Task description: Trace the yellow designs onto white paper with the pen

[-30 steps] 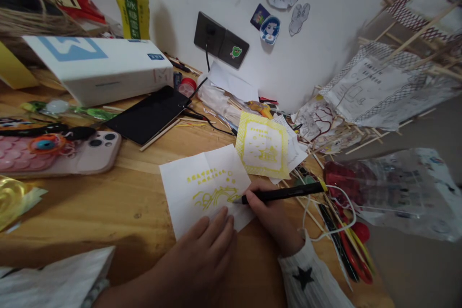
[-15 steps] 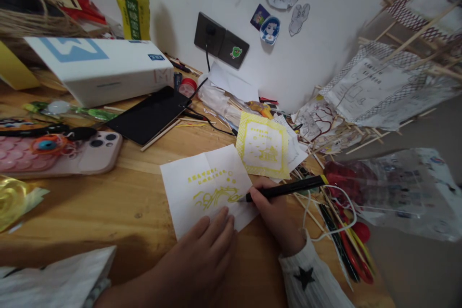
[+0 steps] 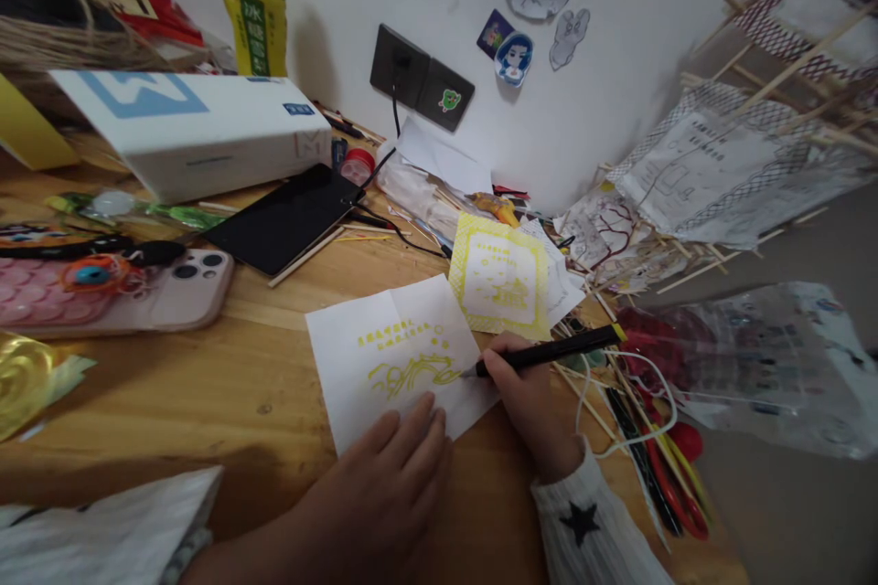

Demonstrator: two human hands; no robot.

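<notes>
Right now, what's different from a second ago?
The right hand and the pen slid a little to the right over the paper. Nothing was picked up or let go. The left hand and the paper stayed put.

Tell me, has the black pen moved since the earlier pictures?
Yes: the black pen, in the right hand, has shifted slightly to the picture's right, judged against the unmoved yellow-bordered sheet.

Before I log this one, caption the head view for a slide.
Right hand holds a black pen at a yellow drawing on white paper; left hand rests on it.
</notes>
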